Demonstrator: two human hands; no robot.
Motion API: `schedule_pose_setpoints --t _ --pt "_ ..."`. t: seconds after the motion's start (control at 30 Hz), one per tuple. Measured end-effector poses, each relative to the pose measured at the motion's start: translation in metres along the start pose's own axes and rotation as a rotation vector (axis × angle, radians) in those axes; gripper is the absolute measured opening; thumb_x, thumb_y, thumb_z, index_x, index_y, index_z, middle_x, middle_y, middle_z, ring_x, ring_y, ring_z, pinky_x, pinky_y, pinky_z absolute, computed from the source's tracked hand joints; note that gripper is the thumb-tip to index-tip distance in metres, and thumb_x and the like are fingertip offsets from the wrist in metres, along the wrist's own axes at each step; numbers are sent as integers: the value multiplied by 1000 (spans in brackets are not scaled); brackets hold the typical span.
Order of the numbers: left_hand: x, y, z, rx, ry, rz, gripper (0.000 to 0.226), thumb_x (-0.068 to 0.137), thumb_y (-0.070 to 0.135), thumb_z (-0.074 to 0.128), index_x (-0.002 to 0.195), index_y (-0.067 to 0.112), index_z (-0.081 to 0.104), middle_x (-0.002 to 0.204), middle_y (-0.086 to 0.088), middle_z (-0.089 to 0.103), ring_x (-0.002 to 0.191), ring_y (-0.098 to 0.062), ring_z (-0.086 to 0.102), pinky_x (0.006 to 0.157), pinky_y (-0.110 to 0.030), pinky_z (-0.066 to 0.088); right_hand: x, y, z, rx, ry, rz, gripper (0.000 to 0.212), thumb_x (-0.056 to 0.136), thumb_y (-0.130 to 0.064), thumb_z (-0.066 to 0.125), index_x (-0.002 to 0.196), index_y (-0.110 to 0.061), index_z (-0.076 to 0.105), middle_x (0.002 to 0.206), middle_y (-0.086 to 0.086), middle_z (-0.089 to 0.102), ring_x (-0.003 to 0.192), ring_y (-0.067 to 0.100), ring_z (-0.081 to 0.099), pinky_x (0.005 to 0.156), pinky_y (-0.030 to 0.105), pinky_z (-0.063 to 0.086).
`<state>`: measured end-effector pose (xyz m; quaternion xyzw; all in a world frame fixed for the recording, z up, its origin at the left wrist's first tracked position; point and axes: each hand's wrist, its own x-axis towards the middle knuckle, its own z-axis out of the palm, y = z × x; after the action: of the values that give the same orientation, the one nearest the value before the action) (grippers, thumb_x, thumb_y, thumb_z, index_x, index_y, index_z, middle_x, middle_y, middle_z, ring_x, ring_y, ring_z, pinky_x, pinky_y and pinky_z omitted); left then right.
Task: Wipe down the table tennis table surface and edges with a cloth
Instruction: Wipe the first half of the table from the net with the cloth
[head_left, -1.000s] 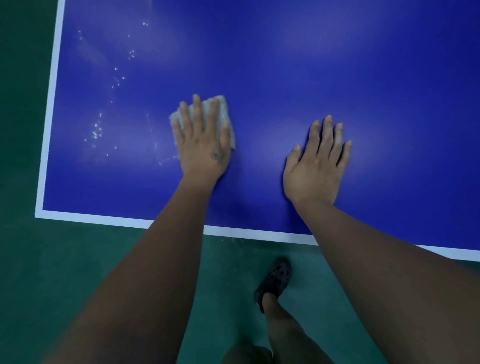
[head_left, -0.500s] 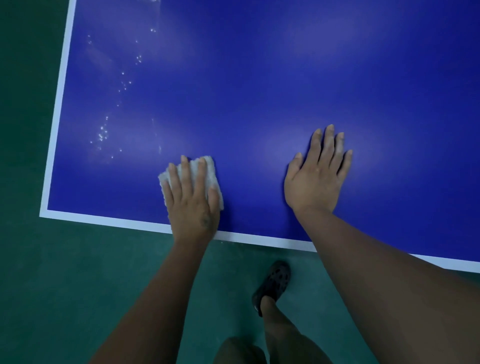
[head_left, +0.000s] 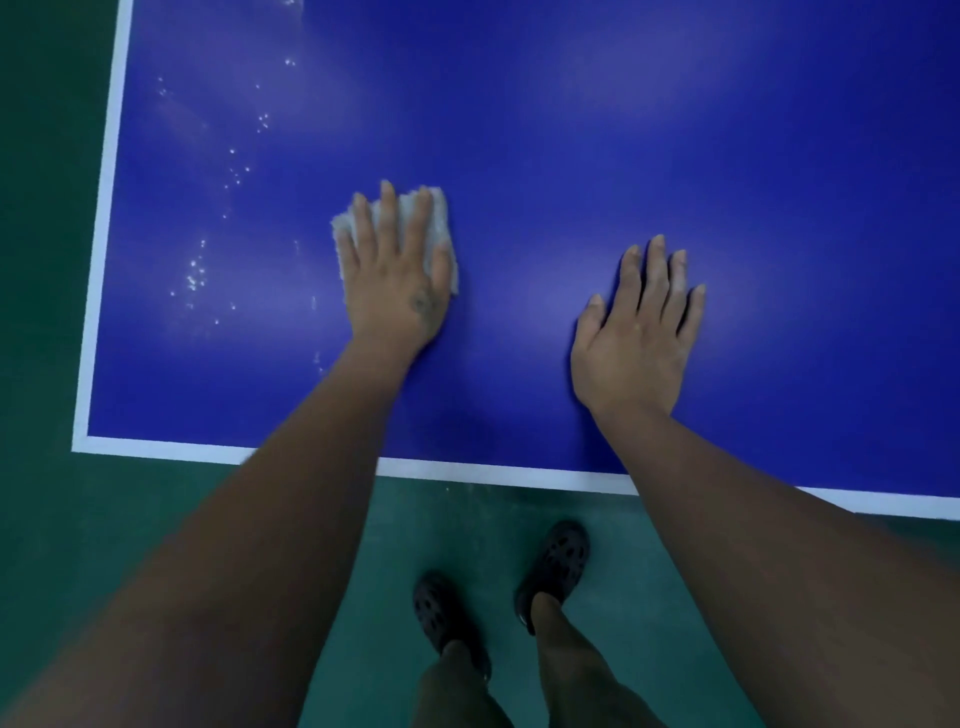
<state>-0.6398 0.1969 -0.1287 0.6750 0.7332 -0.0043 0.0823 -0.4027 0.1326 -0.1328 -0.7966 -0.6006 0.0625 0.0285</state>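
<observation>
Left hand (head_left: 397, 283) is pressing flat, fingers spread, on the white cloth (head_left: 435, 228), well inside the table (head_left: 571, 130) corner. Right hand (head_left: 636, 332) is resting open on the table, right of the cloth. Water droplets (head_left: 195, 275) are lying left of the cloth.

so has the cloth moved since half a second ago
Yes. The cloth under the left hand has slid away from the white near edge line, farther in across the table.
</observation>
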Motion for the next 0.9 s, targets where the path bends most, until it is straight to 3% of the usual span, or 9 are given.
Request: schedule_pose_setpoints --t 0.1,0.2,0.3,0.37,0.57,0.63,0.77,0.9 --pt "-9 -31 -2 -46 -2 -104 63 115 48 21 173 27 14 181 -10 10 166 -40 3 132 -61 6 1 -1 1 -7 -9 -4 69 114 -49 23 173 -12 17 182 7 7 168 28 3 135 55 5" --pt "-95 -41 7 -13 37 -183 61 116 44 21 173 24 15 180 -13 12 166 -39 5 132 -62 8 1 -1 -2 5 -18 -1 70 114 -50 22 173 -12 17 182 7 6 168 28 3 135 55 5" --pt "-193 -42 21 12 -43 10 64 114 45 22 174 23 13 181 -12 5 167 -38 -1 133 -62 8 1 -1 -2 -1 -16 0 70 114 -50 22 173 -11 17 182 7 6 168 28 3 135 55 4" --pt "-209 -59 23 26 -98 110 65 114 47 20 174 23 13 181 -10 3 167 -38 -3 133 -63 9 0 -2 -3 1 -19 -2 70 114 -50 22 173 -11 17 182 8 6 168 29 3 135 55 4" --pt "-145 -45 17 -13 -6 -299 67 112 46 9 173 21 6 180 -18 4 166 -43 2 132 -65 8 0 -2 -5 -4 -25 1 70 114 -50 21 173 -12 17 182 7 6 168 28 2 135 55 4" --pt "-159 -11 24 10 -18 -179 66 113 50 6 173 24 0 180 -16 -1 166 -42 -3 132 -64 8 0 -3 -6 3 -28 -1 70 114 -50 21 173 -12 17 182 7 5 168 28 2 135 55 3" --pt "-194 40 38 -23 -21 140 64 114 50 26 173 26 16 181 -12 10 167 -38 0 132 -64 11 1 -3 -5 3 -20 -1 70 114 -50 21 173 -12 17 182 7 6 168 28 2 135 55 4" --pt "-187 13 34 -29 -10 166 63 114 51 30 173 31 19 181 -5 11 168 -32 1 132 -62 15 0 -2 -5 17 4 -10 70 114 -50 22 172 -11 18 182 8 8 168 29 3 135 56 4"
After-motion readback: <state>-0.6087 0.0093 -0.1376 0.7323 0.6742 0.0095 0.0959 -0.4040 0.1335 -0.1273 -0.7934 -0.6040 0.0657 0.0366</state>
